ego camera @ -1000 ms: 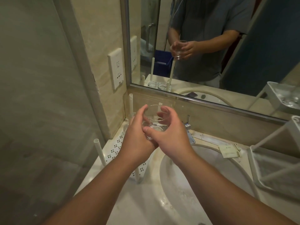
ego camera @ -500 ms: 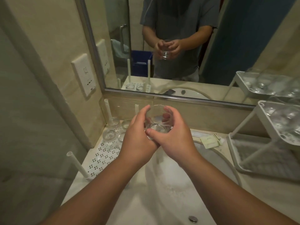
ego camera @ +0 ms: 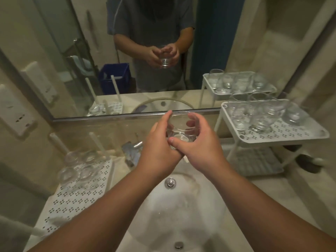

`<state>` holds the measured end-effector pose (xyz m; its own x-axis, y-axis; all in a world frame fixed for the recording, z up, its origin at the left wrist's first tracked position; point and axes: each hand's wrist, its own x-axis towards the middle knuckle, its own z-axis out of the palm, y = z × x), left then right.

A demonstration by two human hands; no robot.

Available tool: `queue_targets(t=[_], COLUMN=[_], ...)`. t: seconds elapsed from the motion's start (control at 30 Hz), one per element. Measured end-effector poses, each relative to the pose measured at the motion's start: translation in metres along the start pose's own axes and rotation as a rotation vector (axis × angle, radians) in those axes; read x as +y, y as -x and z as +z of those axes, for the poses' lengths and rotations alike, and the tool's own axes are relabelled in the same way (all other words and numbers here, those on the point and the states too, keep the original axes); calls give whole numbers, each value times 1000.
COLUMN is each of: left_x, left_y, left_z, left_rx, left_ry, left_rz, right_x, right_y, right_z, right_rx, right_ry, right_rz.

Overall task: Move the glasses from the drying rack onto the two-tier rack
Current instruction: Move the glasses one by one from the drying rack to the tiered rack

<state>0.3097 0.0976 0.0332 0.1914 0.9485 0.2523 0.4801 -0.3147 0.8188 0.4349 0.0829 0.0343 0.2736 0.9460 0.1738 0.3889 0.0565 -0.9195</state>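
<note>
Above the sink (ego camera: 181, 215), both the left hand (ego camera: 160, 142) and right hand (ego camera: 198, 144) curl round one upright glass (ego camera: 179, 128), midway between drying rack (ego camera: 76, 199) and two-tier rack (ego camera: 291, 137), whose crowded top shelf could mean knocking its neighbours.

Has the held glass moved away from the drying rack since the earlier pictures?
Yes. The glass, held in both hands, was above the drying rack; now it is over the sink, nearer the two-tier rack.

Clear glass (ego camera: 179, 130) | white drying rack (ego camera: 76, 199), four-dot clusters | white two-tier rack (ego camera: 291, 135), same dots | blue crate (ego camera: 116, 77) | beige bench (ego camera: 272, 197)
</note>
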Motion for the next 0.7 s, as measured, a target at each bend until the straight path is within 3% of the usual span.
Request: queue_targets(t=[0.37,0.7], left_x=[82,128], left_y=[-43,-65], left_z=[110,210], left_rx=[-126,-256], left_ry=[21,128], left_rz=[173,177], right_x=[34,90], right_y=[-28,-52], right_z=[-137,-229], right_rx=[238,357], right_ry=[42,70], right_rz=[-11,20])
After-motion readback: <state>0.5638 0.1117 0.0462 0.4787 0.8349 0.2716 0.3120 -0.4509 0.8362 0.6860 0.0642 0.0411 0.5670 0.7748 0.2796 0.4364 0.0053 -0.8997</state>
